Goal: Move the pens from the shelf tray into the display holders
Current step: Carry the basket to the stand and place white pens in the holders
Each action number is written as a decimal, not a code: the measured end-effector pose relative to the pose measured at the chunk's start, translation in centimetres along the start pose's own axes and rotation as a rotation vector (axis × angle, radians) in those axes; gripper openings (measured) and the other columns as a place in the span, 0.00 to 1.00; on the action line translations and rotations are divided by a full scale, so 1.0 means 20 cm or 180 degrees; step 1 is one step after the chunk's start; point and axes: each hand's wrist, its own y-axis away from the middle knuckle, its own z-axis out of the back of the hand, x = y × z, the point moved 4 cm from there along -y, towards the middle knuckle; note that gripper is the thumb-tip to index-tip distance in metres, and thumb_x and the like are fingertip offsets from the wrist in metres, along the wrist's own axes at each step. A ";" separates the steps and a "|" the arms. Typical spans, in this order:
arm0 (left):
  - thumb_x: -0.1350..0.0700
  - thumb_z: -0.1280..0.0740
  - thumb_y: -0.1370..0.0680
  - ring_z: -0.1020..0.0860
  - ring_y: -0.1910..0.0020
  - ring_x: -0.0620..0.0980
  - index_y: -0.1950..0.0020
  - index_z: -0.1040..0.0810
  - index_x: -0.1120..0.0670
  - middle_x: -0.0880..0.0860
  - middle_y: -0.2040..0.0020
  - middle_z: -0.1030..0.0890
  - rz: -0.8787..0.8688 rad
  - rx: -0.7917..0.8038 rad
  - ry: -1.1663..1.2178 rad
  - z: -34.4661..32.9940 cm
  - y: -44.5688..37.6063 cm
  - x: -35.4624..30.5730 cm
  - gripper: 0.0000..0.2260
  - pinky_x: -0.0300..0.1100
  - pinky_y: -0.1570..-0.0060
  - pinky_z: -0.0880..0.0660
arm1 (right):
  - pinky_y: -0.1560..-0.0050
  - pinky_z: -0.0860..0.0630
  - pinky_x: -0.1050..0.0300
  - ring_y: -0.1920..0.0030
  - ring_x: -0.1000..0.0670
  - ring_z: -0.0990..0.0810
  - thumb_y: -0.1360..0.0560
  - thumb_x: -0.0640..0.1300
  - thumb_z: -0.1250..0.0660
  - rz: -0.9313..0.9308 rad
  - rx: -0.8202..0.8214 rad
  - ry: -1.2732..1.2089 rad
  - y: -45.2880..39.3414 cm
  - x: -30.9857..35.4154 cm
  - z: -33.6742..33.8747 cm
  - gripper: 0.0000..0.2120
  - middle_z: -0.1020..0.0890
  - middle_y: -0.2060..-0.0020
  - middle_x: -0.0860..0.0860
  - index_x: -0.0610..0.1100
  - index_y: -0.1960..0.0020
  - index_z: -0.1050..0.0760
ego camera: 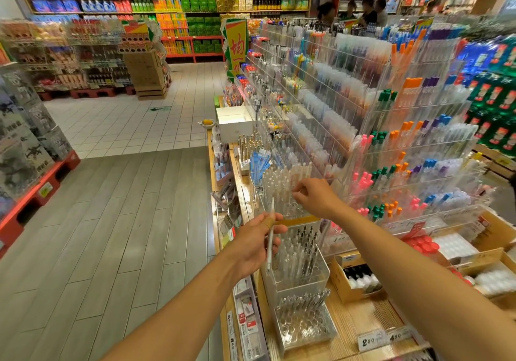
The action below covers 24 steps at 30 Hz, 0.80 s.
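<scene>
Now, left hand [258, 242]: fingers curled round a white pen [270, 244], held near upright above a clear holder [296, 265].
Right hand [314, 197]: fingertips pinched at the pen tops in the upper holder [282, 190]; what it grips, cannot tell.
Shelf [360, 318]: wooden, with price tags [384, 338].

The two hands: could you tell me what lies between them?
In the head view, clear pens standing in a display holder lie between left hand and right hand.

The pen [269, 242] in the left hand [258, 244] was white. Behind the right hand [315, 197], display holders [282, 190] were clear; caps [363, 182] to its right were pink.
</scene>
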 end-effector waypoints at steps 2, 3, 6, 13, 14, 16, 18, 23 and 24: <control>0.54 0.41 0.16 0.27 0.69 0.46 0.42 0.23 0.58 0.53 0.61 0.20 -0.0041 -0.0022 -0.0057 -0.01 0.00 0.00 0.11 0.38 0.67 0.29 | 0.61 0.24 0.58 0.64 0.55 0.21 0.21 0.46 0.33 -0.0011 0.0137 -0.0530 0.06 0.00 -0.01 0.06 0.18 0.64 0.53 0.45 0.54 0.21; 0.54 0.41 0.16 0.27 0.69 0.46 0.42 0.23 0.58 0.53 0.61 0.20 -0.0071 -0.0050 -0.0063 -0.02 -0.01 0.00 0.11 0.38 0.67 0.29 | 0.64 0.25 0.62 0.67 0.58 0.22 0.21 0.47 0.33 0.0025 0.0305 -0.0856 0.10 0.01 -0.01 0.07 0.18 0.65 0.55 0.45 0.54 0.20; 0.57 0.42 0.15 0.28 0.68 0.45 0.42 0.23 0.60 0.53 0.61 0.22 -0.0175 -0.0095 -0.0104 -0.05 -0.02 -0.01 0.11 0.37 0.66 0.29 | 0.67 0.30 0.70 0.70 0.63 0.26 0.20 0.47 0.34 0.0288 0.0933 -0.1588 0.20 0.10 -0.03 0.08 0.20 0.69 0.59 0.44 0.53 0.19; 0.56 0.41 0.16 0.26 0.63 0.47 0.44 0.22 0.62 0.54 0.60 0.22 -0.0371 -0.0044 -0.0258 -0.14 -0.02 -0.03 0.12 0.39 0.59 0.27 | 0.58 0.25 0.61 0.60 0.56 0.21 0.21 0.47 0.33 0.0230 0.0790 -0.2322 0.24 0.10 -0.01 0.06 0.18 0.62 0.54 0.51 0.55 0.19; 0.56 0.41 0.16 0.25 0.62 0.47 0.45 0.21 0.62 0.54 0.60 0.21 -0.0362 -0.0020 -0.0212 -0.15 -0.02 -0.03 0.12 0.40 0.58 0.27 | 0.61 0.25 0.64 0.61 0.57 0.21 0.21 0.46 0.34 0.0237 0.0806 -0.2419 0.24 0.10 0.00 0.06 0.18 0.62 0.55 0.51 0.54 0.19; 0.56 0.39 0.16 0.23 0.60 0.48 0.44 0.20 0.61 0.54 0.59 0.19 -0.0399 -0.0047 -0.0212 -0.14 -0.02 -0.04 0.11 0.41 0.55 0.25 | 0.65 0.26 0.66 0.64 0.57 0.22 0.20 0.42 0.35 0.0191 0.0672 -0.2659 0.23 0.09 0.02 0.05 0.20 0.65 0.55 0.46 0.51 0.21; 0.56 0.38 0.17 0.21 0.56 0.51 0.43 0.20 0.58 0.54 0.55 0.18 -0.0557 -0.0315 -0.0599 -0.12 -0.03 -0.05 0.09 0.44 0.50 0.24 | 0.65 0.26 0.64 0.66 0.55 0.24 0.19 0.40 0.38 0.0056 0.0308 -0.2764 0.21 0.07 0.06 0.06 0.22 0.66 0.53 0.43 0.51 0.23; 0.59 0.34 0.20 0.23 0.53 0.41 0.49 0.23 0.47 0.45 0.52 0.21 -0.1596 -0.1574 -0.1695 -0.02 -0.01 -0.18 0.06 0.33 0.58 0.27 | 0.61 0.23 0.58 0.62 0.51 0.23 0.17 0.40 0.44 -0.0113 -0.0708 -0.2250 0.16 0.03 0.21 0.06 0.23 0.61 0.45 0.41 0.50 0.29; 0.59 0.33 0.20 0.25 0.54 0.37 0.49 0.24 0.46 0.43 0.52 0.22 -0.1817 -0.1682 -0.1833 -0.02 -0.01 -0.21 0.07 0.31 0.60 0.29 | 0.59 0.23 0.55 0.62 0.50 0.23 0.17 0.41 0.44 -0.0053 -0.0831 -0.2029 0.15 0.03 0.23 0.07 0.22 0.61 0.45 0.41 0.50 0.30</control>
